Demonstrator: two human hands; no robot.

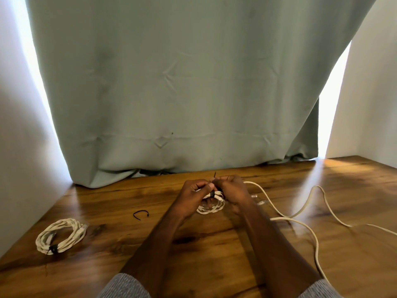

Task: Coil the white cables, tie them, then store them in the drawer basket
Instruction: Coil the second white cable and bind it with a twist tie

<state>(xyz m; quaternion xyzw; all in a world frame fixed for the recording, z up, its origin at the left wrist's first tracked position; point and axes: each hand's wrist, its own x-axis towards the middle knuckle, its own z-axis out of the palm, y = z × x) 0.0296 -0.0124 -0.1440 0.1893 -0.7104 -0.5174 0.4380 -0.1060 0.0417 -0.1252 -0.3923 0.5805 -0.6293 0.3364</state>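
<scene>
Your hands: L [194, 195] + R [231, 190] both pinch black tie [213, 190] round small white coil [211, 206] above bench [193, 250]; tied coil [61, 235] far left.

Green curtain [171, 82] behind wooden table [193, 244]

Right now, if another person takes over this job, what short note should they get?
Left hand and right hand both hold the small coil above the table and pinch a black tie around it.
Tied coil lies far left. Spare tie lies on the table.
Loose cable sprawls at right.
Done: one coil tied.
Left: finish this tie, coil and tie the loose cable, store everything. No basket is in view.
</scene>
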